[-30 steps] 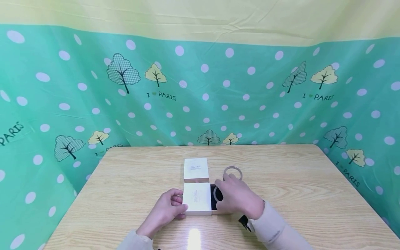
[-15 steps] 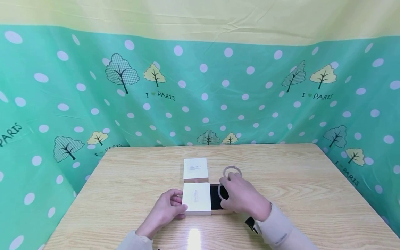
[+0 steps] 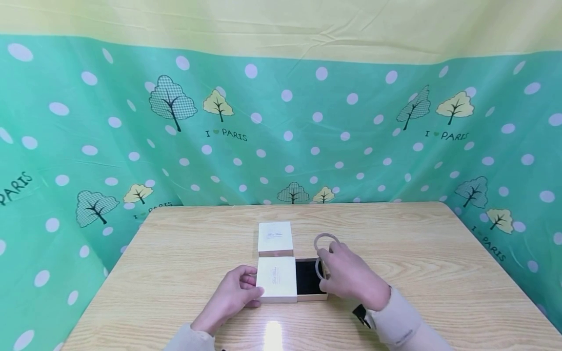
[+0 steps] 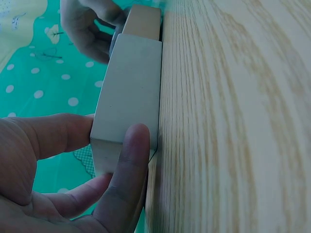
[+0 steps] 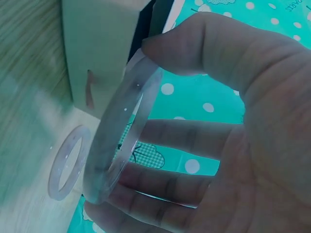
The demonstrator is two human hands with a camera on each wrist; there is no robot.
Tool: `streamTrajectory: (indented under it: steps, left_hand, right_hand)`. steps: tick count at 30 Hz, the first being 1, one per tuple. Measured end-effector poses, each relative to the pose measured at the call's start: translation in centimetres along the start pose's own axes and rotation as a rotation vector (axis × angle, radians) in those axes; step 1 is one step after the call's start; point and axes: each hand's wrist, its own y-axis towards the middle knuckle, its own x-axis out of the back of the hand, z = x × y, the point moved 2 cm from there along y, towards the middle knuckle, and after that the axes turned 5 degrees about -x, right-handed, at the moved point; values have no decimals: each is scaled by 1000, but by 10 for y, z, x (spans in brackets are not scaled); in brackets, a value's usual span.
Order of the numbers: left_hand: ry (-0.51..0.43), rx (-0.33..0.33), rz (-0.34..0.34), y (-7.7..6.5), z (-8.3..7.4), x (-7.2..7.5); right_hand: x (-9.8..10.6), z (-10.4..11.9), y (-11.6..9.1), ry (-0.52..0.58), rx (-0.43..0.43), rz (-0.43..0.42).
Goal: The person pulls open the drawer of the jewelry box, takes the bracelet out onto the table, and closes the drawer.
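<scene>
A white box (image 3: pixel 276 279) with faint lettering lies on the table, its black-lined drawer (image 3: pixel 308 280) pulled out toward the right. My left hand (image 3: pixel 237 291) grips the box's left end, thumb and fingers at its edges in the left wrist view. At the drawer's right end, my right hand (image 3: pixel 351 274) pinches a pale translucent bangle (image 5: pixel 114 131) between thumb and fingers. The bangle is tilted on edge, and the hand hides part of it in the head view. Just behind that hand, a second bangle (image 3: pixel 327 234) lies on the table.
Another white box (image 3: pixel 275 237), with similar lettering, sits directly behind the first one. The wooden table (image 3: pixel 197 243) meets a green dotted curtain (image 3: pixel 263 122) at its back and sides.
My right hand has shifted right with the bangle, from over the drawer to its right end. More of the black lining now shows. The left hand and boxes stay in place.
</scene>
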Motion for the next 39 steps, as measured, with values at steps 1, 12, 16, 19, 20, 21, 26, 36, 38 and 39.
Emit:
streamTrajectory:
  steps: [1,12,16,19,20,21,26,36,38,39]
  left_hand:
    - [-1,0,-1,0,0,0]
    - [0,-3,-1,0,1,0]
    - [-6,-4,-2,0,1,0]
    - [-3,-3,-1,0,1,0]
    - [-2,-3,-1,0,1,0]
    - [-2,-2,0,0,1,0]
    - [0,-4,2,0,1,0]
    - [4,-3,0,0,1,0]
    - [3,-5,0,0,1,0]
    - [3,-6,0,0,1,0]
  right_hand:
    - [0,-1,0,-1,-3,1]
    - [3,-7,-4,3,-38,11]
    - [2,-10,-3,6,-48,12]
    - [1,-11,-3,11,-63,15]
    - [1,-11,-3,12,-68,16]
    - [0,-11,-3,15,-72,17]
    - [-1,-12,-4,11,-95,5]
    - [-5,-16,-4,22,-138,15]
    - [-6,-17,-3,23,-144,18]
    - [-7,-17,-3,22,-146,20]
